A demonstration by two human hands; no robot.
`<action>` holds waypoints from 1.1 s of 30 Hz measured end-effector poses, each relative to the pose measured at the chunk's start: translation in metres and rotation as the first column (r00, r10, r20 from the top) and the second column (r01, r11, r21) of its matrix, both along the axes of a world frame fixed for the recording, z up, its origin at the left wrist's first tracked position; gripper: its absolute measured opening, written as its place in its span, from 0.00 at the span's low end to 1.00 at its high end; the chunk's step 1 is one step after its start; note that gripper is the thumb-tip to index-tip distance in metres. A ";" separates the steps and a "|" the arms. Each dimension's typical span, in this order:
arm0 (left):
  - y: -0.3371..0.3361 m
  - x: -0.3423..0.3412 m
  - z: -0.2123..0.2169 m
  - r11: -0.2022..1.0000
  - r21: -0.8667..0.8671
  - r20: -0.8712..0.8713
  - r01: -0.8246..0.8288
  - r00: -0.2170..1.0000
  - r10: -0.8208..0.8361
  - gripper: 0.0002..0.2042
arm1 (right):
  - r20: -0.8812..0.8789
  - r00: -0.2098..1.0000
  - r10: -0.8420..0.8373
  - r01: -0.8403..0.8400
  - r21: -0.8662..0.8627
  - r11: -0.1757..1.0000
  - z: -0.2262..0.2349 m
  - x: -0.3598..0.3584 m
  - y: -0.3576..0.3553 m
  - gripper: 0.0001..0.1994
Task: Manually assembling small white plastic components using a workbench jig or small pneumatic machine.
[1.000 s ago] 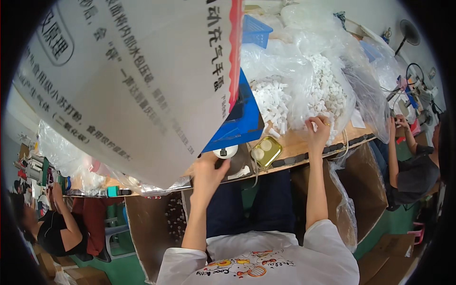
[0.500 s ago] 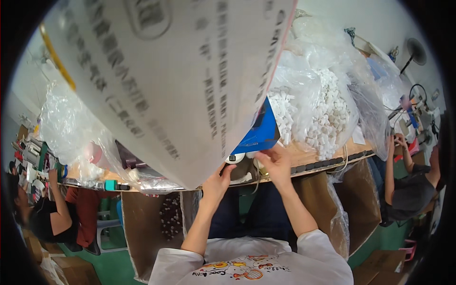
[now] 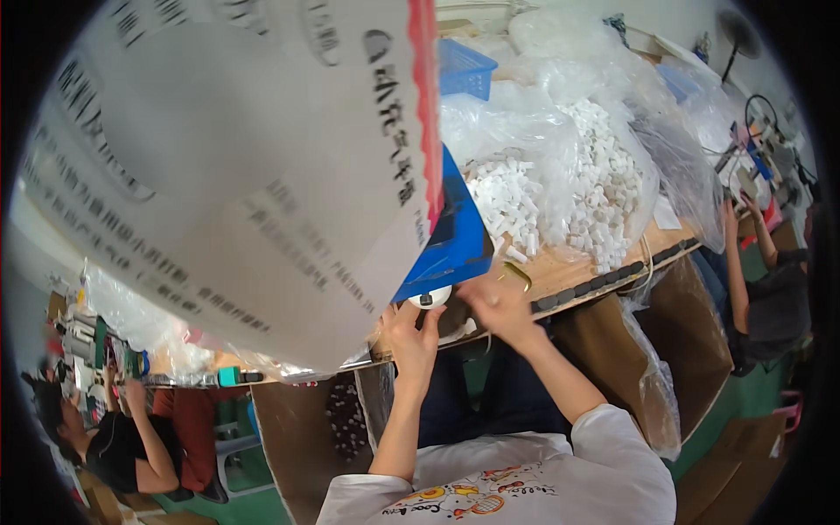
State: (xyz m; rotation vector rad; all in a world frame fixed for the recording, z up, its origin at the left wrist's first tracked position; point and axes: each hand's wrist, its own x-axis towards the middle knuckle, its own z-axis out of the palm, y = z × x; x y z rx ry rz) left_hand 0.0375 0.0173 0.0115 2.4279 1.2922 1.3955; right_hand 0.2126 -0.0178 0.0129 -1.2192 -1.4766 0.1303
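My left hand (image 3: 409, 337) is closed around a small white round part (image 3: 430, 298) with a dark square piece on it, just below the edge of a blue fixture (image 3: 462, 229). To the right of that part is my right hand (image 3: 500, 308), smeared by motion; whether it grips anything cannot be made out. A brass-coloured bent handle (image 3: 518, 276) lies beside it on the wooden bench (image 3: 562, 278). A large white printed sheet (image 3: 219, 175) hangs close in front of me and hides the bench's left side and much of the blue fixture.
Small white plastic pieces (image 3: 604, 192) lie heaped in clear bags (image 3: 569, 122). A blue basket (image 3: 465, 68) stands behind. Open cardboard boxes (image 3: 669, 337) flank my legs below the bench. Co-workers sit left (image 3: 131, 437) and right (image 3: 761, 297).
The view has turned, so the printed sheet shifts left and uncovers the blue basket. My right hand has moved slightly away from the blue fixture's lower edge; the white round part shows more fully.
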 end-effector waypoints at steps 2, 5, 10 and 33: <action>0.024 -0.012 -0.021 0.913 -0.330 0.208 0.240 0.962 -0.178 0.12 | -0.046 0.963 -0.264 0.248 -0.222 0.943 -0.003 0.039 0.000 0.08; 0.041 -0.020 -0.006 0.522 -0.625 0.502 0.580 0.811 -0.300 0.09 | 0.288 0.843 -0.455 0.532 -0.312 0.787 -0.006 0.083 0.004 0.07; 0.022 -0.010 -0.006 0.920 -0.247 0.062 0.303 0.953 -0.297 0.11 | 0.484 0.789 -0.378 0.559 -0.312 0.768 -0.018 0.081 0.018 0.05; 0.009 -0.031 0.005 0.798 -0.480 0.217 0.364 0.931 -0.294 0.21 | -0.304 0.900 -0.313 0.291 -0.115 0.950 -0.022 0.079 -0.001 0.09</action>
